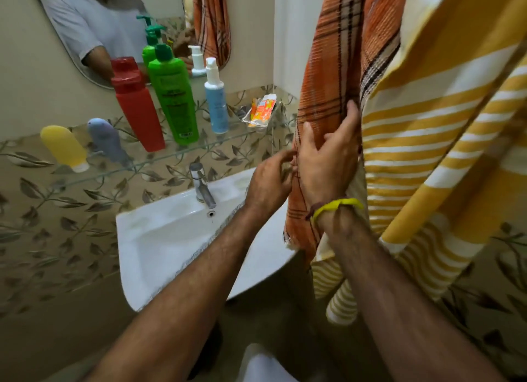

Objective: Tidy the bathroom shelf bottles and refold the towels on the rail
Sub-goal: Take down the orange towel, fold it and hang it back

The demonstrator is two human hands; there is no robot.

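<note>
An orange plaid towel (328, 76) hangs at the upper right, beside a yellow and white striped towel (436, 142). My right hand (328, 159) lies flat against the orange towel with fingers spread, its thumb behind the towel's right edge. My left hand (271, 179) pinches the towel's left edge at mid height. On the glass shelf (119, 168) stand a red bottle (137, 108), a green pump bottle (172, 96) and a blue pump bottle (216, 102). A yellow bottle (64, 148) and a grey bottle (109, 141) lie tilted at the shelf's left.
A white sink (171, 239) with a chrome tap (201, 185) sits below the shelf. An orange packet (261, 111) lies in a holder at the shelf's right end. A mirror (94, 17) hangs above. Leaf-patterned tiles cover the wall.
</note>
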